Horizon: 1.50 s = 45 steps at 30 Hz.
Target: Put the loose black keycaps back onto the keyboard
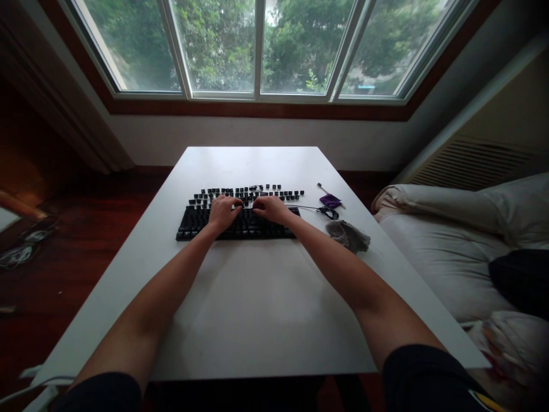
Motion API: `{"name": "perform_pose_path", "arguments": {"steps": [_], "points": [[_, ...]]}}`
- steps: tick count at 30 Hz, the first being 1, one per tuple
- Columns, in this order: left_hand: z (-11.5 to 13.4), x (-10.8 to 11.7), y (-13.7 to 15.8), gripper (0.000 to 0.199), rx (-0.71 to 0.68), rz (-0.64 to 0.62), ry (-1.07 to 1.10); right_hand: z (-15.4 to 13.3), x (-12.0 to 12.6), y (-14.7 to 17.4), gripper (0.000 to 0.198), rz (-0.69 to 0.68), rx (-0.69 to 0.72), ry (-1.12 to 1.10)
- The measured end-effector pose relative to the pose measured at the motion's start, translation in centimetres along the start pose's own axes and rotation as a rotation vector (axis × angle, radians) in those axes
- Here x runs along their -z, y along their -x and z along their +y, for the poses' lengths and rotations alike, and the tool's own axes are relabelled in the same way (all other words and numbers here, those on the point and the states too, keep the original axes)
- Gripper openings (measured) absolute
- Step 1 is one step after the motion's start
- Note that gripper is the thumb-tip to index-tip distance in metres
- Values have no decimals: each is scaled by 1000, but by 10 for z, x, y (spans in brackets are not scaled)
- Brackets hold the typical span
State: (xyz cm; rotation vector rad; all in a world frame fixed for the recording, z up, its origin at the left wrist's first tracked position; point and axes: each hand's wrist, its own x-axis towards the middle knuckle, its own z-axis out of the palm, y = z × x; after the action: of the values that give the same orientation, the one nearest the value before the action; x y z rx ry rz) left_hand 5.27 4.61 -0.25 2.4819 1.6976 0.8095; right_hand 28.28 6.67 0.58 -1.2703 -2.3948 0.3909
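A black keyboard (253,232) lies across the middle of the white table. Behind it, several black keycaps (281,194) are spread loose in rough rows. My left hand (223,213) rests over the keyboard's back edge, thumb and fingers drawn together towards the right. Facing it a short way off, my right hand (270,207) is bent over the same edge with its fingers curled. Anything between the fingers of either hand is too small to make out. Both hands cover part of the keyboard's back rows.
To the right on the table (257,320) are a coiled black cable (328,213), a small purple cloth-like item (330,200) and a crumpled grey cloth (348,236). A pale sofa (437,246) stands beyond the right edge. A window (257,51) is in the far wall.
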Motion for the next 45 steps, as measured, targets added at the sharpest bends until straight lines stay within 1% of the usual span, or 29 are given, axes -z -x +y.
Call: {"name": "perform_pose_path", "arguments": {"steps": [2,4,6,9,15,19,22,27,31,34,37,40,45], "points": [[-6,4,13,23,10,-27,18,-6,-2,6,17,-63,36,-70],[-11,8,22,24,21,-51,39,-13,-5,8,16,-114,68,-75],[-14,11,25,23,16,-77,52,-20,-7,8,16,-139,90,-19],[-14,15,27,20,-17,-110,44,-30,-8,6,18,-173,85,104],[-10,18,28,21,-69,-136,42,-51,-2,6,20,-243,89,305],[-8,18,29,20,-90,-169,54,-60,1,7,21,-267,92,366],[-9,17,29,20,-88,-168,62,-64,0,6,21,-278,91,377],[-11,16,30,20,-86,-166,73,-64,-5,7,19,-224,107,342],[-12,16,30,20,-90,-170,89,-53,-14,13,16,-150,101,206],[-13,14,30,19,-87,-169,108,-43,-23,20,15,-77,75,89],[-14,12,30,18,-84,-165,117,-37,-33,25,13,6,50,18],[-14,11,30,19,-87,-163,114,-36,-39,28,12,56,38,5],[-14,11,30,18,-105,-154,115,-41,-40,33,16,66,36,43]]}}
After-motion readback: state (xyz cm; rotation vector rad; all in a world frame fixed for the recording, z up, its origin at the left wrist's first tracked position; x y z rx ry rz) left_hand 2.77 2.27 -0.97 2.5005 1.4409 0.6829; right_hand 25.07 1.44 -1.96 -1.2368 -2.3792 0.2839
